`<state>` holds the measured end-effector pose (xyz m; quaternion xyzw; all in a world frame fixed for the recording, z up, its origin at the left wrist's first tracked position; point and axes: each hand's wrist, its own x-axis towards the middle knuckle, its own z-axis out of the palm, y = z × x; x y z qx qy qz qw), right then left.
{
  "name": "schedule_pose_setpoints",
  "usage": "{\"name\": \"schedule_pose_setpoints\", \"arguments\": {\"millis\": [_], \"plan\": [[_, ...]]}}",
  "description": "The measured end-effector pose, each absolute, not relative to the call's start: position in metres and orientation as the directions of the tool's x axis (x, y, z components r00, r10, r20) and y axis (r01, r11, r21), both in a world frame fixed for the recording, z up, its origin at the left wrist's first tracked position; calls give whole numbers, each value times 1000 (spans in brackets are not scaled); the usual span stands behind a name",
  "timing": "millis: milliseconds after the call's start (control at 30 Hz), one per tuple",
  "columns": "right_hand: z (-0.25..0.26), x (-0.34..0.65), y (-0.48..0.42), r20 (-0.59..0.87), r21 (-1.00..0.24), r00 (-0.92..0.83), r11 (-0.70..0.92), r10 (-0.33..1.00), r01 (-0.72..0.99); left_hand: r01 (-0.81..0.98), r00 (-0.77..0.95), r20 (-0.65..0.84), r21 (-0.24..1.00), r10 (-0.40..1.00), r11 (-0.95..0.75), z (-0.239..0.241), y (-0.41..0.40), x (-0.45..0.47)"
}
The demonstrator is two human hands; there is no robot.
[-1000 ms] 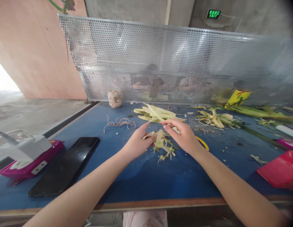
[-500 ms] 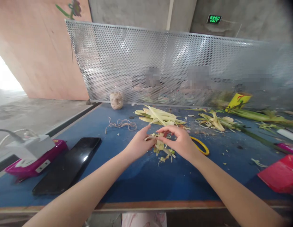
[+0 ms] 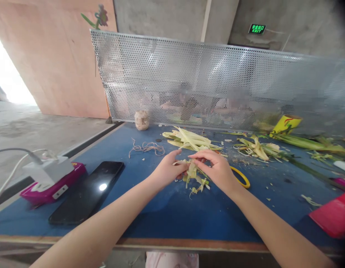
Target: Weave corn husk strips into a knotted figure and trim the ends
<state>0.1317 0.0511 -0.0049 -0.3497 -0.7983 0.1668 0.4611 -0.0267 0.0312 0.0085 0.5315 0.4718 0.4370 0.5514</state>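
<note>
Both my hands meet over a small bundle of pale green leaf strips (image 3: 195,175) in the middle of the blue table (image 3: 172,216). My left hand (image 3: 166,170) pinches the bundle's left end with closed fingers. My right hand (image 3: 217,168) curls its fingers over the top of the same strips. Frayed ends hang below toward the table. A larger pile of leaf strips (image 3: 190,139) lies just beyond my hands.
A black phone (image 3: 87,191) and a magenta box with a white charger (image 3: 51,175) sit at the left. A yellow ring (image 3: 241,176) lies right of my hand, twine (image 3: 147,148) and a twine ball (image 3: 141,120) behind. More leaves (image 3: 256,146), a red box (image 3: 332,217). A perforated metal screen (image 3: 217,82) has people behind it.
My right hand came back from the far leaf pile to join my left on the small bundle. The camera view shifted slightly left.
</note>
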Motion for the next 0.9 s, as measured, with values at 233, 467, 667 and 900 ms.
{"name": "schedule_pose_setpoints", "arguments": {"millis": [233, 467, 667, 900], "plan": [[-4, 130, 49, 642, -566, -371, 741, 671, 360, 40, 198, -73, 997, 977, 67, 9, 33, -30], [-14, 131, 56, 565, -703, -363, 662, 741, 258, 48, 216, -94, 995, 972, 86, 6, 33, -31], [-10, 131, 54, 578, -693, -371, 677, 727, 247, 28, 249, -74, 997, 966, 69, 5, 35, -31], [-4, 133, 52, 594, -611, -423, 726, 684, 315, 22, 225, -84, 996, 971, 82, 7, 35, -32]]}}
